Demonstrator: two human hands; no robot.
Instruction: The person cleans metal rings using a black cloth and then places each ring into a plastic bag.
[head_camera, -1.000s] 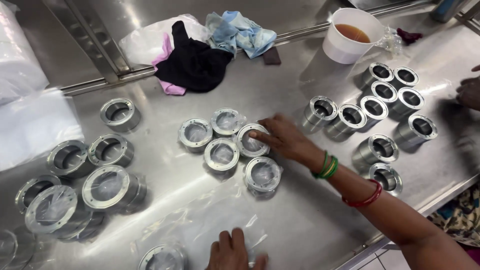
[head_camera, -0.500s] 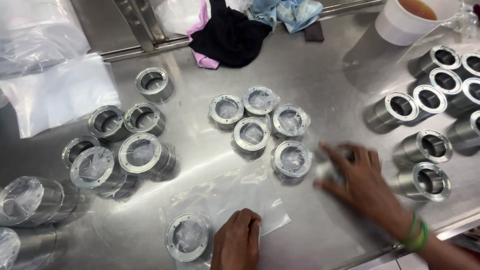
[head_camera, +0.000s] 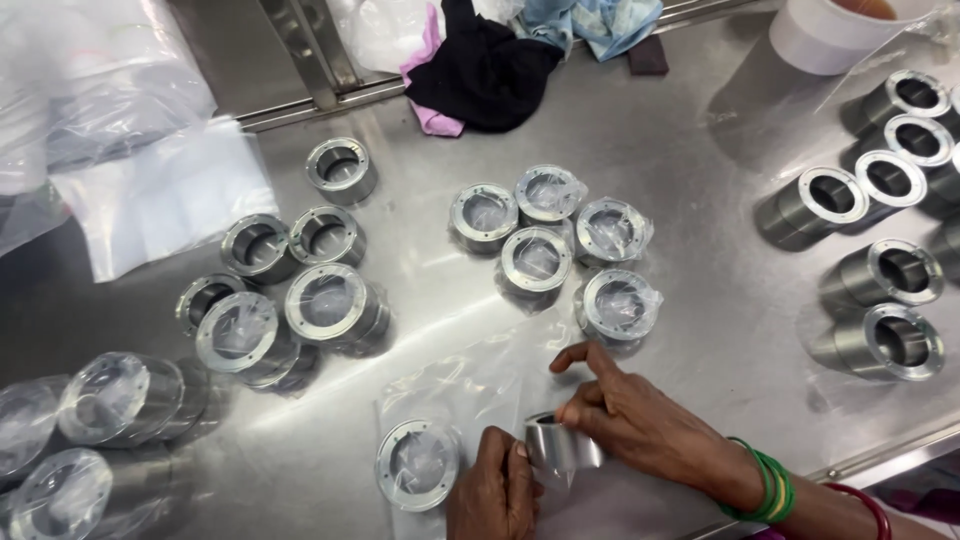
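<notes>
At the near edge of the steel table (head_camera: 700, 170), my right hand (head_camera: 630, 420) and my left hand (head_camera: 495, 490) both grip one bare metal ring (head_camera: 560, 445) lying on its side. A clear plastic bag (head_camera: 470, 385) lies flat under and behind the ring. Just left of my left hand sits a bagged metal ring (head_camera: 417, 463). Green and red bangles circle my right wrist.
Several bagged rings (head_camera: 545, 235) cluster mid-table, more wrapped and bare ones (head_camera: 290, 290) sit at the left, and bare metal sleeves (head_camera: 880, 260) stand at the right. Plastic bags (head_camera: 110, 130) lie far left; cloths (head_camera: 480, 65) and a white cup (head_camera: 830, 35) sit at the back.
My right hand left the bagged cluster, reached toward the bare sleeves at the right, and now holds a bare ring at the near edge. My left hand joined it on the ring.
</notes>
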